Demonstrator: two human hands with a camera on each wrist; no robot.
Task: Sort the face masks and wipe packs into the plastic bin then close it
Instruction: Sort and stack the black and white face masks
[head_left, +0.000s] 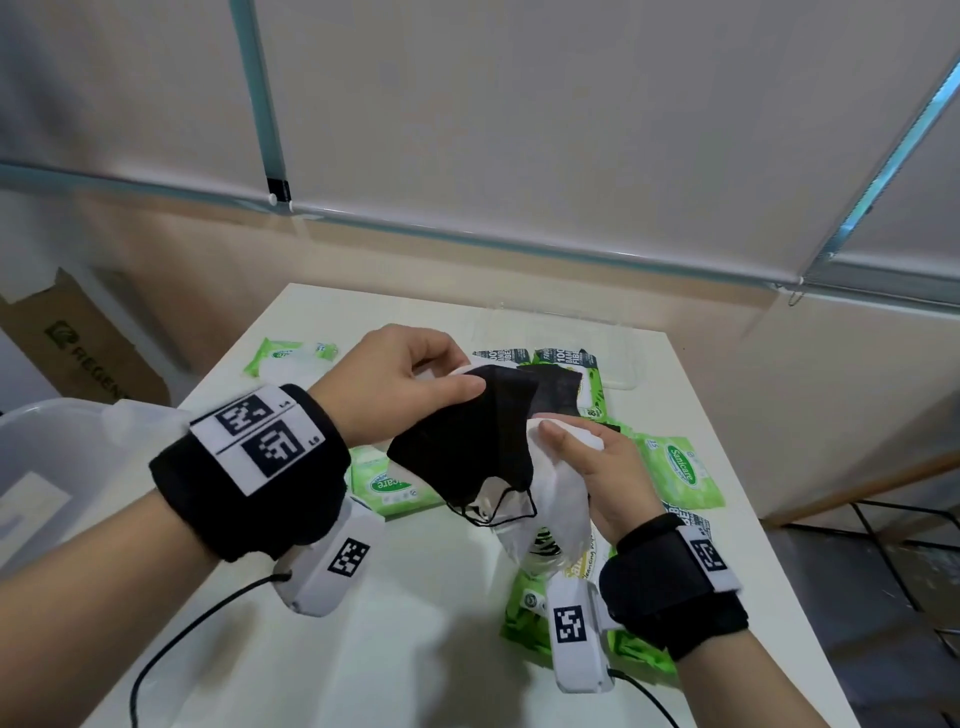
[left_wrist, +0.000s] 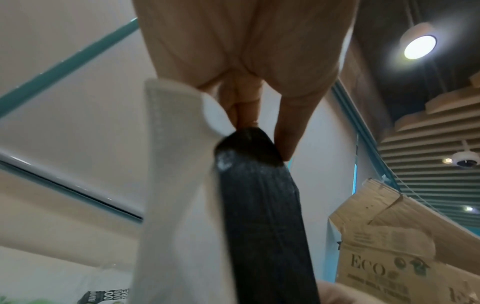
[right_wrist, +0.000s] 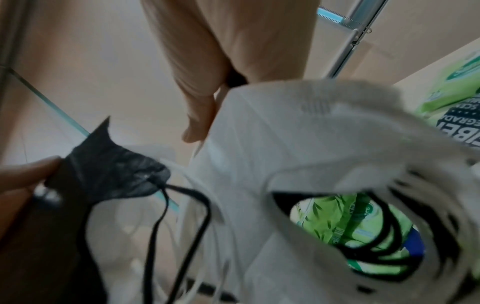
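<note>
- Black mask (head_left: 467, 441) and white mask (head_left: 558, 493) held mid-air at frame centre, above the counter (head_left: 415, 649).
- Left hand (head_left: 395, 384) fingers pinch the black mask's top edge; right hand (head_left: 597, 467) fingers grasp the white one.
- Green wipe packs (head_left: 680, 470) all lie on the counter, unsorted.
- Plastic bin (head_left: 57, 457) at left edge, apparently open; contents not visible.
- Judgement: early stage; sorting and closing remain.

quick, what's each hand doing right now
Left hand: pinches the top of the black mask, with a white mask edge beside it.
Right hand: grips the white mask.
</note>
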